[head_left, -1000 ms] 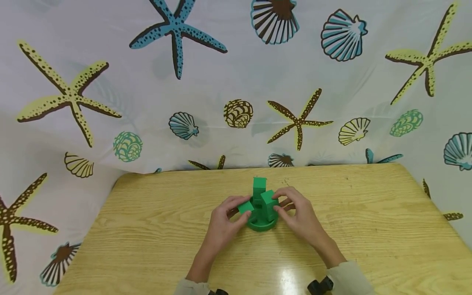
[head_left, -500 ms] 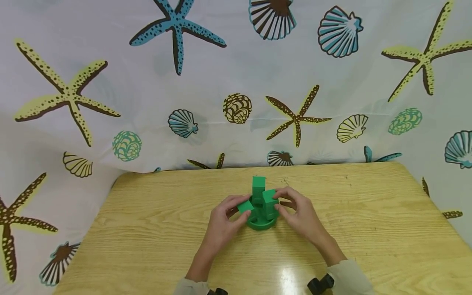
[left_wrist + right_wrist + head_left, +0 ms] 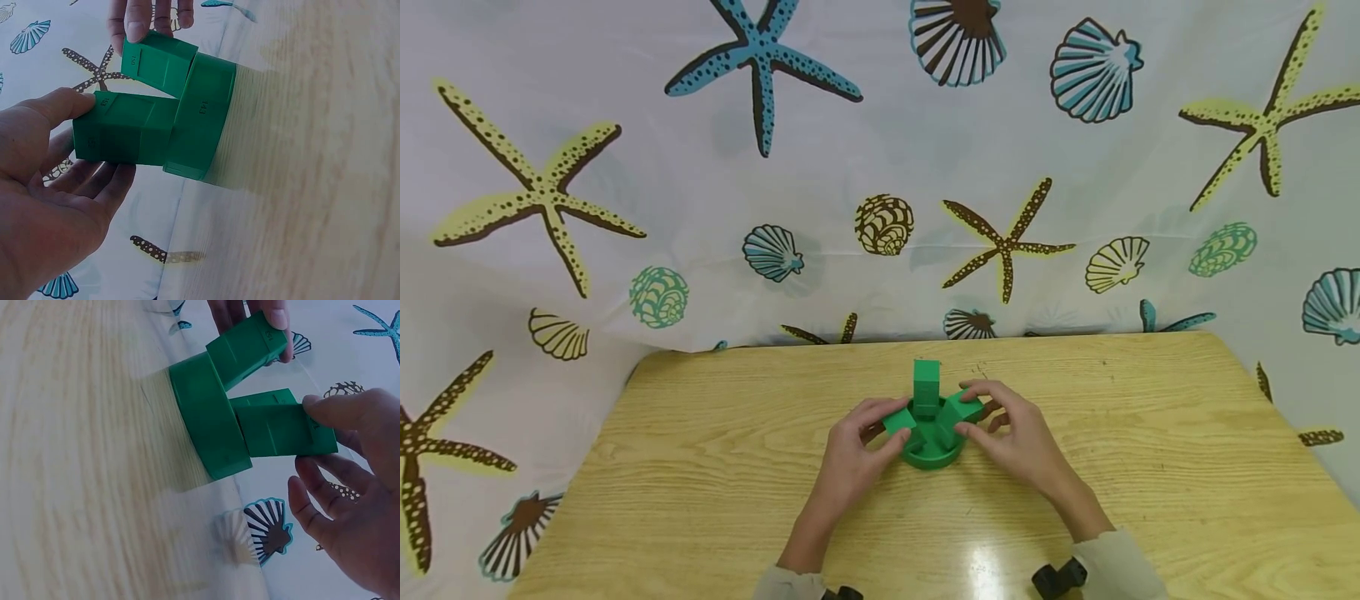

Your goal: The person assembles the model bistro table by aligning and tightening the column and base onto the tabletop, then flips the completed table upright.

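A round green base (image 3: 929,461) sits on the table and bears three green rectangular blocks. My left hand (image 3: 853,454) pinches the left block (image 3: 898,420) between thumb and fingers; that block leans outward. On the other side, the right block (image 3: 962,407) tilts to the right, and my right hand (image 3: 1022,437) pinches its upper end. Behind them the third block (image 3: 927,382) stands upright, touched by neither hand. Raised marks show on the base's side (image 3: 203,109) in the left wrist view. The right wrist view shows the right-hand block (image 3: 284,431) reaching down to the base rim.
The wooden table (image 3: 715,467) spreads around the base on all sides. A white cloth (image 3: 820,183) printed with starfish and shells hangs behind the table and along both sides. Black wrist straps (image 3: 1060,578) sit at the sleeve cuffs.
The right block has tipped outward to the right from a near-upright stance, with my right hand moving along slightly rightward. My left hand and its block have stayed in place.
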{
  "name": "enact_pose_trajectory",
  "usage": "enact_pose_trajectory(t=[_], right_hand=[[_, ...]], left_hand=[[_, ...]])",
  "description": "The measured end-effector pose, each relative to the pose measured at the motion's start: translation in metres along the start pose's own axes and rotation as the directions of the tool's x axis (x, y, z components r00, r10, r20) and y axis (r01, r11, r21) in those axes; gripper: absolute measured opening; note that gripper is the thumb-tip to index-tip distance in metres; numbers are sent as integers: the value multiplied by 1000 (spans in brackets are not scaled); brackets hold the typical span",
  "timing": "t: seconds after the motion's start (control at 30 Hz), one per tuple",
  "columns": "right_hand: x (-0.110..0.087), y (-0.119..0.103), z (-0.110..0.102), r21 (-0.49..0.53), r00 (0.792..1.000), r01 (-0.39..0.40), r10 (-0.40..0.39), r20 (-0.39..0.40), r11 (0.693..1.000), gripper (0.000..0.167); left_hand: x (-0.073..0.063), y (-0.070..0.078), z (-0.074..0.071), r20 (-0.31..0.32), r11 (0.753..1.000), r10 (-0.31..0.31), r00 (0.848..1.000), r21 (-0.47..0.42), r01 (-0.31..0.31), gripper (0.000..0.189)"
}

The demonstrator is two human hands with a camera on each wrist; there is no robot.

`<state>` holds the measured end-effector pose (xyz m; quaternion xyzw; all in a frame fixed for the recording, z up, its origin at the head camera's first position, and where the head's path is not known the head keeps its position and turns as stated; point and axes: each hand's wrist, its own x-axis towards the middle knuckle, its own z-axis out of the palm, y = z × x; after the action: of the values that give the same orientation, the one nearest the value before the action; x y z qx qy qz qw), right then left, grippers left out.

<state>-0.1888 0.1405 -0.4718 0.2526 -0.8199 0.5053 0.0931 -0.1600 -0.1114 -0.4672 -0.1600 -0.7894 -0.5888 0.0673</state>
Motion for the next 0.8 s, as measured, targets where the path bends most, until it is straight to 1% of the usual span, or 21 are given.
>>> enact_pose_trajectory(t=[0.13, 0.3, 0.37, 0.6, 0.7, 0.8], right_hand=[[0, -1, -5, 41, 1000, 7, -8, 17, 999, 24], [2, 0, -8, 115, 999, 3, -7, 34, 993, 25], [2, 0, -9, 128, 999, -3, -2, 44, 992, 26], [2, -5, -8, 49, 999, 3, -6, 54, 999, 30], [2, -7, -8, 48, 998, -8, 5, 57, 999, 29], [2, -7, -8, 52, 997, -15, 11, 79, 999, 31]], left_hand=[[3, -1, -2, 8, 1000, -7, 1000, 1, 7, 38], [8, -3, -6, 15, 1000, 1, 1000, -1, -1, 37], [9, -4, -6, 15, 1000, 6, 1000, -2, -6, 37], [9, -3, -7, 19, 1000, 10, 1000, -6, -10, 38], [9, -2, -7, 21, 1000, 12, 1000, -13, -12, 38], [9, -2, -7, 23, 1000, 13, 1000, -22, -13, 38]])
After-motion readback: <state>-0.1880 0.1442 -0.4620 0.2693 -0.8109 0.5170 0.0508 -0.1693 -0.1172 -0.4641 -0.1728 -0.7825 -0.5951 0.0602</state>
